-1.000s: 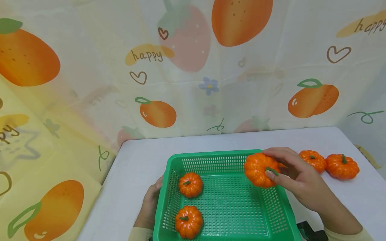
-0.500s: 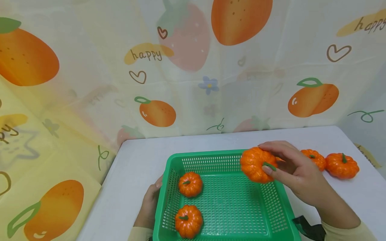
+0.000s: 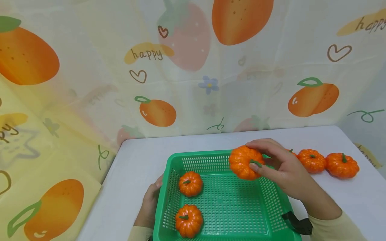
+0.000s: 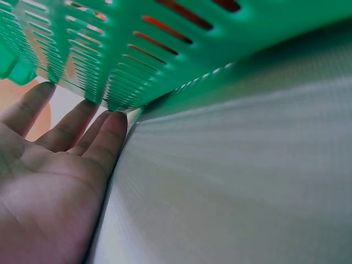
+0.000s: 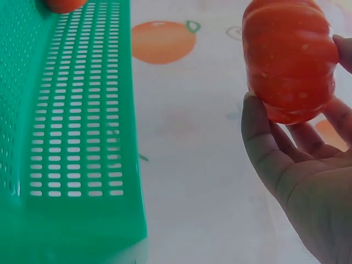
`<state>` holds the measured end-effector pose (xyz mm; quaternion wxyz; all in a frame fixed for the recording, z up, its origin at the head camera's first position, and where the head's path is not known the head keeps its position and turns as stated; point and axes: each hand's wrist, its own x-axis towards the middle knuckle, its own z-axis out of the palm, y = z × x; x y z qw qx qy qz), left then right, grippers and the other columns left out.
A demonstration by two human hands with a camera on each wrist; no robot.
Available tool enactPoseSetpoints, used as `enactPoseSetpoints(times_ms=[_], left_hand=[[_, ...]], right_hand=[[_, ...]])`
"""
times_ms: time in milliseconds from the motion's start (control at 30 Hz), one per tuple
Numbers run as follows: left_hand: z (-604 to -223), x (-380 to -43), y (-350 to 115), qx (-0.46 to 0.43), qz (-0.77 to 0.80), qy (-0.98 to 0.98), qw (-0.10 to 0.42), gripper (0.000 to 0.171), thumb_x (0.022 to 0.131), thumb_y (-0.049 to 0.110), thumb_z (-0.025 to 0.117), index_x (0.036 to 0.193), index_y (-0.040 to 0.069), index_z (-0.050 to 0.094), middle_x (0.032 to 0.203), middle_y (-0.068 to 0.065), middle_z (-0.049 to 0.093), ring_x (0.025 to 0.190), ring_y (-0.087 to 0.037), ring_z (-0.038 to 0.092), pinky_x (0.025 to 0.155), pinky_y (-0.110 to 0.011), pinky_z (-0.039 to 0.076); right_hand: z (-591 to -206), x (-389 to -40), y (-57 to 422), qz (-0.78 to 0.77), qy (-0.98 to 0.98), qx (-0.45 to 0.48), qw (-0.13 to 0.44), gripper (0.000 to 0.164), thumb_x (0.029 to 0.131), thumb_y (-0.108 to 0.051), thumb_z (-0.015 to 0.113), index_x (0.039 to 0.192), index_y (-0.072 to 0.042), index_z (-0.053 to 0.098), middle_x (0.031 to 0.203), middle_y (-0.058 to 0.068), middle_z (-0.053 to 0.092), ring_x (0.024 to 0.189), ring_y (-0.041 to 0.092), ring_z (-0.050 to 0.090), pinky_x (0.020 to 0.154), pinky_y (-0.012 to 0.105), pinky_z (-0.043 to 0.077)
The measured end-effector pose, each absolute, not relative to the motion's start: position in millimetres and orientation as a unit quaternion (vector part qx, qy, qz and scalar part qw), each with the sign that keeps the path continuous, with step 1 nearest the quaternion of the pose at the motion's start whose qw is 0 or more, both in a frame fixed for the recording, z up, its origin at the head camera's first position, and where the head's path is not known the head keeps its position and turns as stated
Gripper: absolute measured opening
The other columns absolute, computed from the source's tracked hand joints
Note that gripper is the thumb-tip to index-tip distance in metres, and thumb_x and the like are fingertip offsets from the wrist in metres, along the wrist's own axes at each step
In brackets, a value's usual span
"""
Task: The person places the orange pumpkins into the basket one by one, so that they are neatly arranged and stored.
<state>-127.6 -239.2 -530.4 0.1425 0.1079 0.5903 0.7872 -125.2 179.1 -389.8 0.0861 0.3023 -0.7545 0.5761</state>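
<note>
Between thumb and fingers, my right hand (image 3: 281, 170) holds a small orange pumpkin (image 3: 243, 163) with a green stem, raised over the far right part of a green plastic basket (image 3: 199, 154). The right wrist view shows this pumpkin (image 5: 289, 60) gripped from the side, with the basket wall (image 5: 77, 110) to its left. Inside the basket, along its left side, sit two more pumpkins, a farther one (image 3: 190, 184) and a nearer one (image 3: 189, 221). My left hand (image 3: 149, 202) is at the basket's left side; in the left wrist view its extended fingers (image 4: 66, 129) touch the slotted outer wall.
Right of the basket, two pumpkins, one (image 3: 312, 161) beside another (image 3: 342, 165), rest on the white table (image 3: 129, 174). A third pumpkin (image 3: 291, 151) is mostly hidden behind my right hand. A fruit-printed cloth (image 3: 193, 100) hangs behind the table. A black strap (image 3: 297, 223) overlaps the basket's right edge.
My right hand has carried the held pumpkin left and slightly up, farther over the basket. The left hand, the basket and the pumpkins inside have stayed in place.
</note>
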Motion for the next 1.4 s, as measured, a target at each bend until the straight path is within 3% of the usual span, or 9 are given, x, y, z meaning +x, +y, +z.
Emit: enactPoseSetpoints(times_ms=[400,733,967,1133,1400], left_hand=[[-530,-130,-241,0.102,0.785,0.591,0.155,0.071,0.103,0.035,0.032,0.172,0.018,0.033,0.164,-0.029,0.038,0.147,-0.044,0.047,0.112,-0.057,0.045],[-530,-129,-241,0.129,0.777,0.599,0.142,0.07,0.106,0.033,0.029,0.174,0.015,0.027,0.171,-0.024,0.031,0.155,-0.042,0.036,0.116,-0.053,0.041],[-533,-129,-239,0.107,0.78,0.603,0.127,0.072,0.104,0.034,0.033,0.172,0.012,0.031,0.168,-0.025,0.037,0.15,-0.043,0.044,0.111,-0.055,0.046],[-533,-128,-239,0.11,0.779,0.605,0.119,0.072,0.105,0.033,0.033,0.173,0.01,0.028,0.17,-0.024,0.035,0.152,-0.042,0.042,0.112,-0.053,0.045],[-528,-130,-241,0.114,0.778,0.601,0.145,0.068,0.107,0.034,0.03,0.174,0.019,0.029,0.172,-0.02,0.031,0.157,-0.041,0.033,0.117,-0.052,0.04]], right_hand=[[-393,-132,158,0.581,-0.75,0.309,0.064,0.049,0.099,0.008,0.074,0.142,-0.015,0.067,0.14,0.003,0.061,0.12,0.025,0.061,0.091,0.031,0.06],[-392,-139,147,0.563,-0.762,0.316,0.059,0.045,0.102,0.001,0.075,0.142,-0.017,0.067,0.14,-0.001,0.062,0.119,0.025,0.062,0.09,0.033,0.06],[-382,-147,141,0.558,-0.769,0.308,0.051,0.04,0.103,-0.004,0.075,0.14,-0.016,0.067,0.138,-0.002,0.062,0.119,0.024,0.062,0.091,0.035,0.061],[-380,-150,133,0.559,-0.768,0.31,0.036,0.038,0.104,-0.007,0.075,0.14,-0.016,0.068,0.139,-0.001,0.061,0.12,0.023,0.061,0.092,0.036,0.06],[-390,-159,119,0.556,-0.776,0.297,0.015,0.037,0.104,-0.013,0.076,0.14,-0.013,0.067,0.139,0.001,0.062,0.121,0.025,0.062,0.093,0.04,0.06]])
